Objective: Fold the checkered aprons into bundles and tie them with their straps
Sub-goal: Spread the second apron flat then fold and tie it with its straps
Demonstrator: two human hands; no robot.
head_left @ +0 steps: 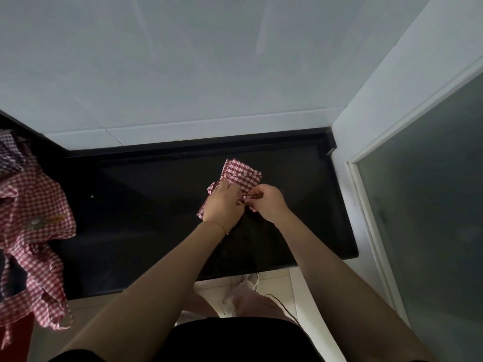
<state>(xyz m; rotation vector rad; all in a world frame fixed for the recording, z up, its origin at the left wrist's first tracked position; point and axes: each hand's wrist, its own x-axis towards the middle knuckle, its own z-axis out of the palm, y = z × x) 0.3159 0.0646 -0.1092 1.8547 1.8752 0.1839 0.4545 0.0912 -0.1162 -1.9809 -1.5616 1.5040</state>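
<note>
One red-checkered apron bundle lies folded small on the black countertop, near its back right; the left hand presses flat on it with fingers straight while the right hand pinches a thin strap at its edge, so tying looks under way but unfinished. More unfolded checkered aprons wait heaped at the counter's left edge, partly cut off; any knot is hidden beneath the hands.
</note>
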